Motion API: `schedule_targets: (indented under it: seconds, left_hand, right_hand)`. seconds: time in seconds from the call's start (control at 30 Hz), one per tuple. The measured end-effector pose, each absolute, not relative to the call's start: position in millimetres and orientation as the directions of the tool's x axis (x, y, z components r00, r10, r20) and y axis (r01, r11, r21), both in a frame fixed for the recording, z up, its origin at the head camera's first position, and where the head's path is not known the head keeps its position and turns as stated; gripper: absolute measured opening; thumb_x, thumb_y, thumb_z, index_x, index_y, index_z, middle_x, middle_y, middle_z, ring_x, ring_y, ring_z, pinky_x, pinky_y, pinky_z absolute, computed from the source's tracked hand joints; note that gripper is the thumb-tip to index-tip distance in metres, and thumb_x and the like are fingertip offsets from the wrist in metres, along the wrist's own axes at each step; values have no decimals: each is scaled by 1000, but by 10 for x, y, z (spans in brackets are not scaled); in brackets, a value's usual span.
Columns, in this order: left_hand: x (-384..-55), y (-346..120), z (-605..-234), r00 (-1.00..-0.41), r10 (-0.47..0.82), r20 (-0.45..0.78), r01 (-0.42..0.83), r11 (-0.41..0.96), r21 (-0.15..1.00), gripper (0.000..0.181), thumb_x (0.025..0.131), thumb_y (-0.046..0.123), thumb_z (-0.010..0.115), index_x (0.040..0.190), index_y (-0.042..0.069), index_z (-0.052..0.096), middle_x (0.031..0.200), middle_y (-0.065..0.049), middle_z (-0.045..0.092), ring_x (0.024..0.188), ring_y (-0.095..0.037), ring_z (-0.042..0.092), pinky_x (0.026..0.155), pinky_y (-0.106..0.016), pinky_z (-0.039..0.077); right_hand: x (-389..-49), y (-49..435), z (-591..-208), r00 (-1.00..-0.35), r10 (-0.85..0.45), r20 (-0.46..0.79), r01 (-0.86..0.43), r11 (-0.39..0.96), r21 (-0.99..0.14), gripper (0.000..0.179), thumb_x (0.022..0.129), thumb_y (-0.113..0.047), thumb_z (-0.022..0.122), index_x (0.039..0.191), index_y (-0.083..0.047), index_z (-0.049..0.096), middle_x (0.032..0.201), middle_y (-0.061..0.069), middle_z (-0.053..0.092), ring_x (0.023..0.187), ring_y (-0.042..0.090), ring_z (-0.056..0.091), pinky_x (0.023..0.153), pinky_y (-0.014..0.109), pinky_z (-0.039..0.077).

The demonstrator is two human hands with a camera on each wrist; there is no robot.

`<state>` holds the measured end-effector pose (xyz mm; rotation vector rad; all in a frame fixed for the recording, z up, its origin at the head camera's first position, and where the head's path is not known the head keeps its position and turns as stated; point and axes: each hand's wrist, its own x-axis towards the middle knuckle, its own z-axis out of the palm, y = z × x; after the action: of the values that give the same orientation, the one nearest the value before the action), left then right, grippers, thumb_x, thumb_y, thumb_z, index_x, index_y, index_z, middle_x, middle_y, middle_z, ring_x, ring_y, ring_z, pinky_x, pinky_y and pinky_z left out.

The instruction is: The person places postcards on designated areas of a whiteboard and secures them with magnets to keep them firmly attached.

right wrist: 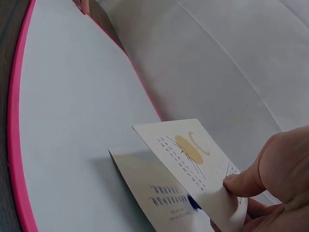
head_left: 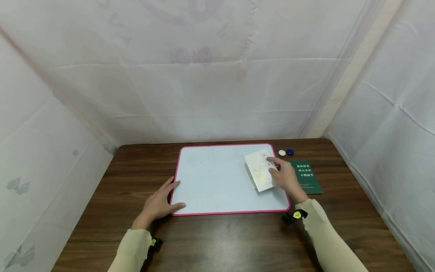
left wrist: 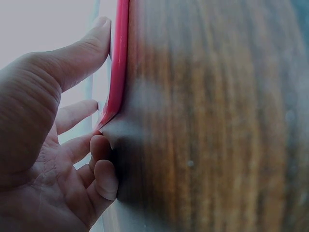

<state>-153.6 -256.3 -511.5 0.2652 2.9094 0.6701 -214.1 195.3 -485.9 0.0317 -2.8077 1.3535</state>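
A right hand (head_left: 288, 178) pinched a white card (head_left: 256, 170) over a whiteboard (head_left: 210, 177).
Its thumb and fingers gripped the card's right edge, above the end of the whiteboard nearest that hand. The left hand (head_left: 157, 206), fingers spread and unclenched, touched the opposite end. Just right of the right hand lay a green card (head_left: 308, 179); beyond its fingers, a white disc (head_left: 282, 153) and a blue disc (head_left: 290, 152).

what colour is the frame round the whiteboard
Pink. The frame shows best in the head view, where most of its outline is visible.
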Motion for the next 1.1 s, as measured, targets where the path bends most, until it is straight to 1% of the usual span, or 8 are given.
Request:
schedule_targets:
  seconds: [0.13,0.27,0.4,0.63,0.87,0.97,1.1]
  left_hand:
    - [-1534,-2570,-5120,-973,207,-99,143,883,447,94,82,59,80,157,14,44,167,-17,27,134,-49,50,98,-74,40]
    - [-1532,-2581,-5123,-973,209,-93,146,881,451,94,83,59,80,157,14,44,167,-17,27,132,-49,51,97,-73,41]
    - [-1534,-2578,-5124,-973,211,-88,150,878,455,93,83,59,80,156,14,45,167,-17,27,132,-49,51,97,-74,41]
    - [-1540,-2559,-5114,-974,210,-89,148,879,454,93,83,58,80,157,14,44,167,-17,27,134,-49,50,98,-74,41]
    - [-1547,-2569,-5108,-972,217,-86,156,879,450,93,83,59,79,157,14,44,167,-17,27,133,-49,51,97,-74,40]
    - [-1549,-2562,-5108,-973,216,-84,156,879,451,93,83,59,79,157,14,44,167,-18,27,133,-48,51,97,-74,41]
    - [-1556,-2546,-5119,-973,212,-91,149,879,453,94,83,59,79,157,14,44,167,-17,27,133,-49,51,98,-74,40]
  right_hand:
    - [-2168,1835,-4847,-1000,-4,30,-26,623,-782,42,100,-3,61,142,-6,61,138,24,60,103,33,57,79,38,47]
    - [-2201,1712,-4842,-1000,1,29,-22,614,-789,42,99,-2,62,141,-5,62,138,23,61,102,32,58,80,38,48]
    - [-2233,1604,-4852,-1000,4,27,-19,607,-795,43,99,-1,62,141,-4,61,138,23,61,103,31,59,86,41,49]
    - [-2239,1445,-4861,-999,20,43,-22,606,-795,41,97,1,62,138,-1,63,134,25,63,119,36,60,99,51,48]
    - [-2282,1283,-4898,-999,46,20,10,582,-813,41,98,-1,62,139,-3,63,131,25,64,121,37,60,99,51,49]
    - [-2292,1222,-4910,-999,48,23,10,591,-807,41,97,0,62,138,-3,64,133,26,63,124,39,59,101,52,49]
    - [-2300,1153,-4925,-999,46,17,15,607,-794,41,97,0,62,137,-3,65,139,27,60,133,42,54,106,54,46]
